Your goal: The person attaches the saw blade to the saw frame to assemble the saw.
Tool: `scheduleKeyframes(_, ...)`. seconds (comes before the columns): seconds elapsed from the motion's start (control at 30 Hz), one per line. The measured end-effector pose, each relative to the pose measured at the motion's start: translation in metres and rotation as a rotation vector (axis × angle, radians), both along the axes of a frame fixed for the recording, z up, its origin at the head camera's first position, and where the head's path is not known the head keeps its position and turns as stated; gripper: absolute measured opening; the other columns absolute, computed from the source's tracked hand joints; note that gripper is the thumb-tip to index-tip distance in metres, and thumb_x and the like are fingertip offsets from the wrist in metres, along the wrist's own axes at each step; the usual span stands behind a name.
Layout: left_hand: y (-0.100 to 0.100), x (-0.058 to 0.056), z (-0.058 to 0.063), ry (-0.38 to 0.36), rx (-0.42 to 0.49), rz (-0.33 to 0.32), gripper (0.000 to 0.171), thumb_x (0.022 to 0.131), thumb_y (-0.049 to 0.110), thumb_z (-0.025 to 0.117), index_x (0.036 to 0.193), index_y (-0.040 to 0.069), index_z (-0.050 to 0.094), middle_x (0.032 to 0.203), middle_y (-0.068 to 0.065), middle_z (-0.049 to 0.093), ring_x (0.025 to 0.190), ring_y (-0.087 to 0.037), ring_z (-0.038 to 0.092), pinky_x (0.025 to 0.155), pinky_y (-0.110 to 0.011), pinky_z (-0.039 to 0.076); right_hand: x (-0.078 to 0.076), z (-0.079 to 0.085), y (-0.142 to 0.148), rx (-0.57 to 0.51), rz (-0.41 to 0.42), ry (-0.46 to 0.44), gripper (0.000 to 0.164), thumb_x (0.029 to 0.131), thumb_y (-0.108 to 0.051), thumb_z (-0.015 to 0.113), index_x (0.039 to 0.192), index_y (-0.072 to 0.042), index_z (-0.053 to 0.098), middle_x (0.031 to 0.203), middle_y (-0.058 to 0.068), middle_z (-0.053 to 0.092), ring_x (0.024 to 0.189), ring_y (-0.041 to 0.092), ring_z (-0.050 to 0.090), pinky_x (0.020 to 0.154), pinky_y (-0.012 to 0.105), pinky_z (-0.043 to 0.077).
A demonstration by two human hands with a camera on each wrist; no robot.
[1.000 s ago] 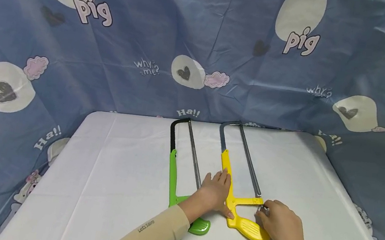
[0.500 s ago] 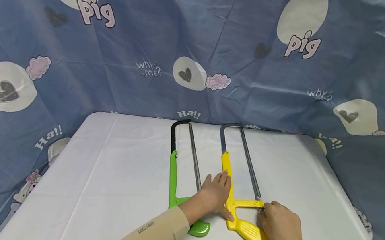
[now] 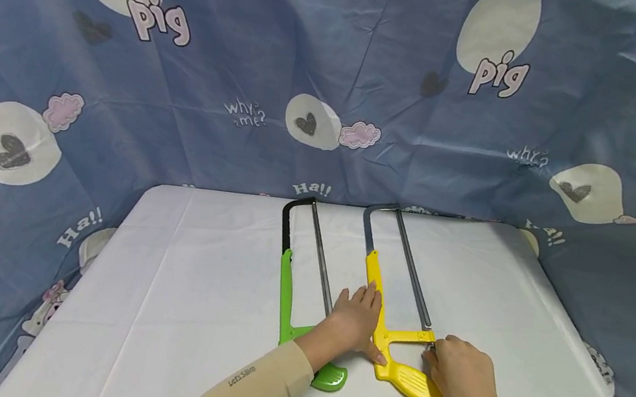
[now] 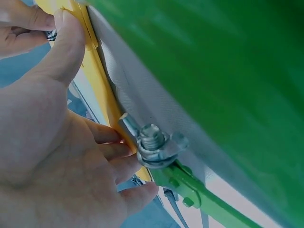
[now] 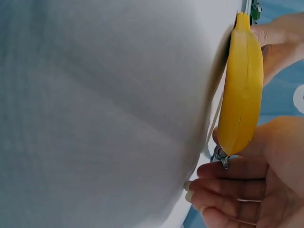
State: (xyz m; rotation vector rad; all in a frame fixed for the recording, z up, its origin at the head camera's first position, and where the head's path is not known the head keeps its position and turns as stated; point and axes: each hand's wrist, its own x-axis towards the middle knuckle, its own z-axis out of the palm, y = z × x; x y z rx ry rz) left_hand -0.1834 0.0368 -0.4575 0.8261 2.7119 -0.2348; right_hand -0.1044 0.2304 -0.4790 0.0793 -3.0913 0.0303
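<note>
A yellow hacksaw lies on the white-covered table, blade to the right and grip towards me. My left hand rests on its frame in the head view, fingers spread along the bar and thumb by the grip. At the near blade end, my right hand pinches a metal wing nut between thumb and index finger. The other right fingers are bent below it in the right wrist view. A green hacksaw lies parallel on the left, partly hidden under my left forearm. Its own wing nut shows close up in the left wrist view.
White cloth covers the table. A blue patterned curtain hangs right behind the far edge and along both sides. The far ends of both saws reach close to that edge.
The right fingers and thumb have shifted slightly around the wing nut, covering more of it than a second ago. My left hand and both hacksaws keep their places; the head view tilted a little.
</note>
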Motion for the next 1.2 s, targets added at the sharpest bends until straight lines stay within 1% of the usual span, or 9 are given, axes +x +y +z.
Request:
scheduleKeyframes(0.23,-0.001,0.0,0.001,-0.002,0.001,0.001,0.125,0.067,0.084,0.064,0.16,0.012,0.02,0.168,-0.007,0.016,0.153,-0.02,0.025,0.121,-0.042,0.03,-0.001,-0.001,-0.001,0.002,-0.006,-0.018,0.028,0.086,-0.026,0.074,0.068,-0.008,0.064,0.059,-0.001,0.046,0.052,0.014,0.041,0.043,0.029,0.036)
scheduleKeyframes(0.43,-0.001,0.001,0.0,0.0,0.004,-0.001,0.125,0.067,0.084,0.064,0.159,0.012,0.02,0.168,-0.007,0.017,0.153,-0.02,0.026,0.121,-0.042,0.031,-0.001,-0.001,-0.002,0.01,-0.015,-0.011,0.032,0.087,-0.025,0.071,0.062,-0.01,0.059,0.057,0.0,0.044,0.051,0.015,0.04,0.044,0.029,0.034)
scheduleKeyframes(0.67,-0.001,0.001,0.001,-0.006,0.005,-0.002,0.124,0.068,0.083,0.065,0.159,0.012,0.02,0.168,-0.008,0.016,0.153,-0.02,0.026,0.121,-0.042,0.031,0.0,0.002,-0.005,0.014,-0.012,0.041,0.037,0.085,-0.022,0.073,0.055,-0.012,0.053,0.055,-0.001,0.043,0.051,0.014,0.038,0.043,0.028,0.033)
scheduleKeyframes(0.8,-0.001,0.0,0.001,-0.006,0.01,0.002,0.124,0.068,0.083,0.065,0.159,0.012,0.02,0.168,-0.008,0.016,0.153,-0.02,0.026,0.121,-0.042,0.031,-0.001,0.003,-0.006,0.007,-0.004,0.048,0.039,0.085,-0.02,0.072,0.053,-0.013,0.05,0.054,-0.001,0.042,0.051,0.014,0.038,0.043,0.028,0.032)
scheduleKeyframes(0.9,-0.001,0.001,0.001,-0.008,0.013,0.001,0.124,0.068,0.082,0.065,0.159,0.011,0.02,0.168,-0.008,0.016,0.153,-0.02,0.026,0.121,-0.042,0.031,-0.002,0.003,-0.004,-0.049,-0.016,0.023,0.041,0.086,-0.02,0.07,0.052,-0.015,0.048,0.053,-0.002,0.041,0.049,0.013,0.038,0.043,0.027,0.03)
scheduleKeyframes(1.03,-0.002,0.001,0.002,-0.016,0.016,0.001,0.124,0.068,0.082,0.065,0.159,0.011,0.02,0.168,-0.008,0.016,0.153,-0.02,0.026,0.121,-0.042,0.031,-0.004,0.002,0.001,-0.19,-0.067,-0.04,0.042,0.088,-0.023,0.068,0.052,-0.017,0.047,0.051,-0.004,0.039,0.047,0.011,0.036,0.044,0.026,0.027)
scheduleKeyframes(1.13,-0.002,0.001,0.002,-0.016,0.016,0.002,0.124,0.068,0.082,0.065,0.159,0.011,0.02,0.168,-0.008,0.016,0.153,-0.02,0.026,0.121,-0.042,0.031,-0.006,0.002,0.005,-0.287,-0.108,-0.087,0.038,0.088,-0.025,0.069,0.054,-0.017,0.054,0.052,-0.005,0.041,0.048,0.011,0.037,0.045,0.025,0.027)
scheduleKeyframes(1.2,-0.002,0.001,0.002,-0.014,0.016,0.003,0.124,0.068,0.082,0.065,0.159,0.011,0.02,0.168,-0.008,0.017,0.153,-0.02,0.026,0.121,-0.041,0.031,-0.007,0.002,0.006,-0.343,-0.131,-0.115,0.034,0.088,-0.025,0.07,0.057,-0.017,0.059,0.054,-0.005,0.045,0.048,0.01,0.038,0.045,0.023,0.027)
